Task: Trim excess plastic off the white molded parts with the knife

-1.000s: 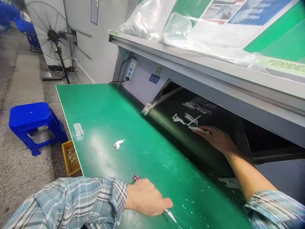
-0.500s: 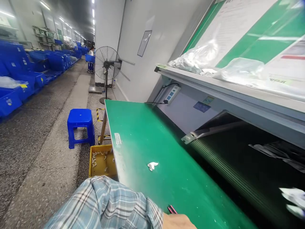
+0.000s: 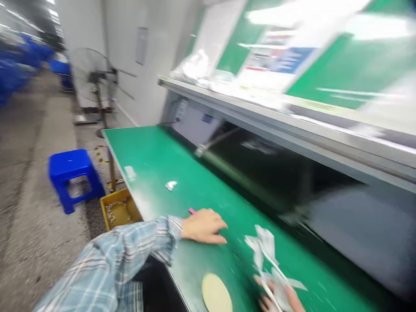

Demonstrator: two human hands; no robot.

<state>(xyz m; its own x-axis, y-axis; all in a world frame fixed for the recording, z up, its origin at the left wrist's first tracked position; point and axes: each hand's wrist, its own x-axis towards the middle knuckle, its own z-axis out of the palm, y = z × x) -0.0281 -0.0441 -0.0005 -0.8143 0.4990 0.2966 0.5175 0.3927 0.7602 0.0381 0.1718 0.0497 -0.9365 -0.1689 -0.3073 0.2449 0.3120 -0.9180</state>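
My left hand (image 3: 203, 225) rests on the green bench top (image 3: 162, 164), fingers curled round a pink-handled tool (image 3: 192, 211) whose end sticks out behind the knuckles. At the bottom edge my right hand (image 3: 281, 299) grips a bunch of white plastic parts (image 3: 266, 255) just above the bench; the picture is smeared by motion there. A pale round disc (image 3: 216, 294) lies on the bench between the two hands. A small white scrap (image 3: 170, 185) lies farther up the bench.
A dark conveyor opening (image 3: 276, 169) runs along the bench's right side under a grey shelf (image 3: 292, 117) with clear bags. Beside the bench stand a yellow bin (image 3: 118, 211), a blue stool (image 3: 73, 173) and a floor fan (image 3: 94, 82).
My right hand has come out of the conveyor opening with the white parts and now holds them over the bench near me. The view swung left, then back. My left hand stayed put.
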